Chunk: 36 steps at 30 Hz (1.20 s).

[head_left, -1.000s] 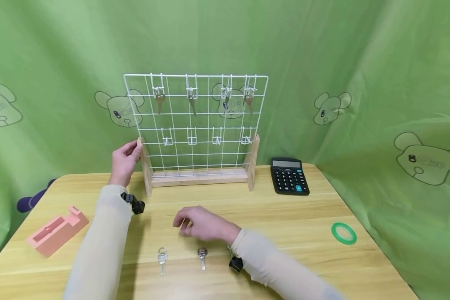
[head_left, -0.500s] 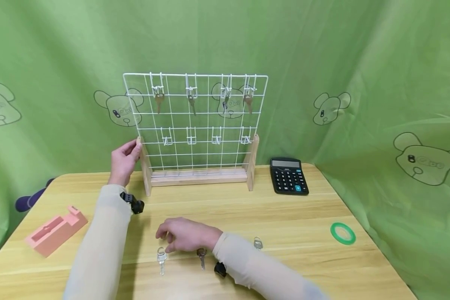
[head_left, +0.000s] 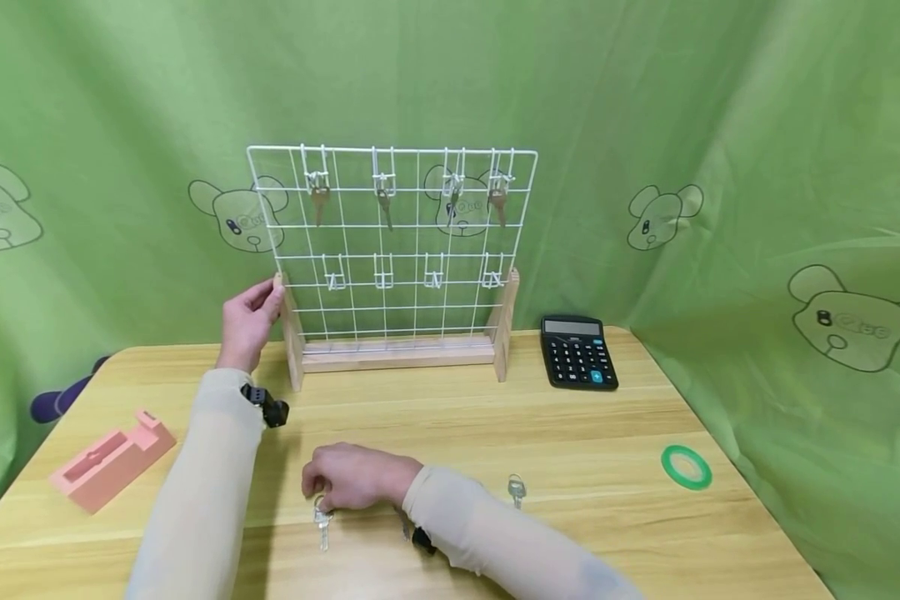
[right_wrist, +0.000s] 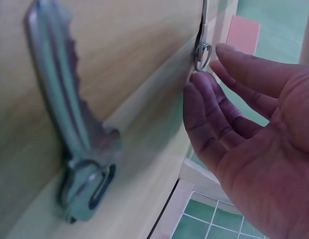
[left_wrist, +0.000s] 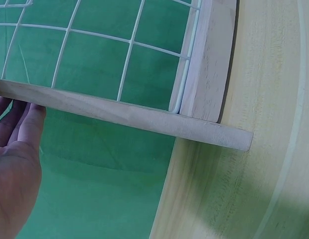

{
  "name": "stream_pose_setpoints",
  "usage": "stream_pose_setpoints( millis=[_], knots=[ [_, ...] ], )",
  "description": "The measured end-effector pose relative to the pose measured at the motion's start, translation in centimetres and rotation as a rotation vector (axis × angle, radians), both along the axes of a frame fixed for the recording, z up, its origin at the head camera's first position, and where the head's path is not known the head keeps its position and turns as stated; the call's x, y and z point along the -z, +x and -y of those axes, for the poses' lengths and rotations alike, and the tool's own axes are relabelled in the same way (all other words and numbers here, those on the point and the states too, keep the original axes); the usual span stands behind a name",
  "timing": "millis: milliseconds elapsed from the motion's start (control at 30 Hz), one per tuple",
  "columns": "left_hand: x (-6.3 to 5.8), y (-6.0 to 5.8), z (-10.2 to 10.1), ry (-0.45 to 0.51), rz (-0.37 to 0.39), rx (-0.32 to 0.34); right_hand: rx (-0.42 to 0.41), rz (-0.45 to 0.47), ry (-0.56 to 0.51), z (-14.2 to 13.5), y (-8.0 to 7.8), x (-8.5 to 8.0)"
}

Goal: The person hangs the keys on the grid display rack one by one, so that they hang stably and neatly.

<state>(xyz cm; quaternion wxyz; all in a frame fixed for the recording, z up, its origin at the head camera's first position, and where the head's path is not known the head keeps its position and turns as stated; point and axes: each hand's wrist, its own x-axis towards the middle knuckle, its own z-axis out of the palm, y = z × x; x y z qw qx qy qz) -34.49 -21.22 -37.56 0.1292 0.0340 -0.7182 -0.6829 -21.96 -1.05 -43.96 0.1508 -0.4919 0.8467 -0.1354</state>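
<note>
My left hand (head_left: 246, 323) grips the left wooden post (head_left: 289, 342) of a white wire grid rack (head_left: 397, 360); in the left wrist view its fingers (left_wrist: 29, 127) meet the post's edge. Low over the table, my right hand (head_left: 351, 477) reaches a silver key (head_left: 323, 533) lying flat. In the right wrist view, thumb and fingertips stand around that key's ring (right_wrist: 202, 56), slightly spread. A second key (right_wrist: 84, 149) lies close to the wrist camera, mostly hidden by the right wrist in the head view. A third key (head_left: 517, 492) rests beyond the right forearm.
Several keys hang from the rack's upper hooks, such as one key (head_left: 319, 204) at left; the lower hooks (head_left: 384, 279) carry nothing. Around lie a black calculator (head_left: 579, 353), a green tape ring (head_left: 686, 467) and a pink tape dispenser (head_left: 112, 467). A green curtain (head_left: 585, 100) stands behind.
My right hand has moved left and toward me, down to the leftmost key's ring. The third key has come into view behind the forearm. My left hand keeps its grip on the post.
</note>
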Motion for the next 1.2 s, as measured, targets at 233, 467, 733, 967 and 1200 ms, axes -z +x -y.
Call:
stream_pose_setpoints(
  millis=[233, 467, 733, 967, 1200],
  knots=[
    [-0.1, 0.0, 0.0, -0.008, 0.009, 0.007, 0.018, 0.026, 0.018, 0.2, -0.2, 0.4],
    [0.0, 0.2, -0.1, -0.010, 0.001, 0.002, 0.024, 0.085, 0.023, 0.0, -0.3, 0.3],
    [0.0, 0.1, 0.0, 0.001, -0.014, 0.012, 0.024, 0.123, -0.045, -0.7, -0.7, -0.3],
    [0.0, 0.1, 0.0, 0.011, -0.010, 0.012, 0.033, 0.162, -0.115, -1.6, -0.8, -1.1],
    [0.0, 0.1, -0.1, 0.017, -0.025, 0.008, 0.043, 0.171, -0.147, -2.0, -0.9, -1.7]
  ],
)
